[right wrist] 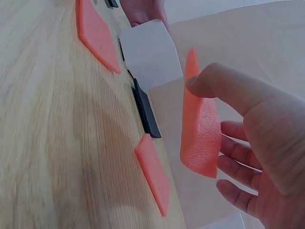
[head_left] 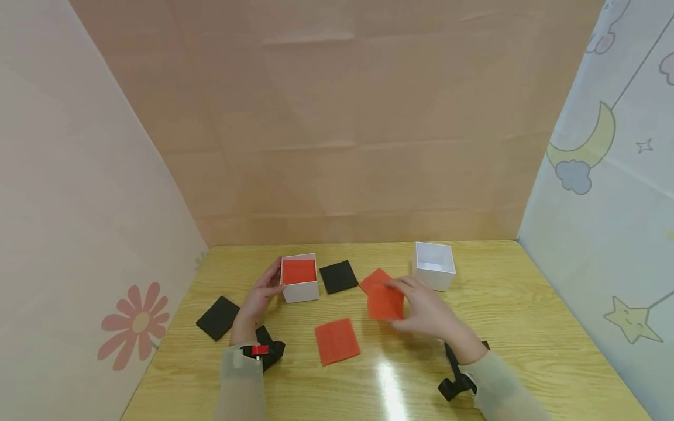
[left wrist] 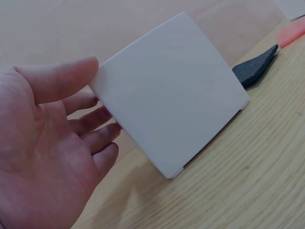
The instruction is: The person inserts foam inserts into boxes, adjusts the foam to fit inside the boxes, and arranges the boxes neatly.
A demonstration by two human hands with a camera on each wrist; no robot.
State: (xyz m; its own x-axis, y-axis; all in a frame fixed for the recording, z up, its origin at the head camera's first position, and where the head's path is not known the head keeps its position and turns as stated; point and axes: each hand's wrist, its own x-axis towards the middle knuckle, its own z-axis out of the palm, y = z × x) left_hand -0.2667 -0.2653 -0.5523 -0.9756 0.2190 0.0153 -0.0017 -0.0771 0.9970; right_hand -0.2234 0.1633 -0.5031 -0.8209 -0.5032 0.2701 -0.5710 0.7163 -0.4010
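Observation:
My left hand (head_left: pixel 258 298) holds the left side of a white box (head_left: pixel 302 292), thumb at its front corner and fingers along its side. A red foam square (head_left: pixel 299 271) lies inside that box. In the left wrist view, the box's plain white face (left wrist: pixel 167 95) stands beside the thumb and curved fingers. My right hand (head_left: pixel 426 307) pinches another red foam square (head_left: pixel 385 302) above the table; in the right wrist view, this square (right wrist: pixel 202 133) bends slightly under the thumb. Below it, partly covered, a red square (head_left: pixel 375 279) lies on the wood.
A second white box (head_left: pixel 434 268) stands open-topped at the back right. One black square (head_left: pixel 339 276) lies right of the left box, another black square (head_left: pixel 218 318) left of the left hand. A red square (head_left: pixel 337 341) lies front centre. Walls (head_left: pixel 342 146) enclose the wooden table (head_left: pixel 526 327).

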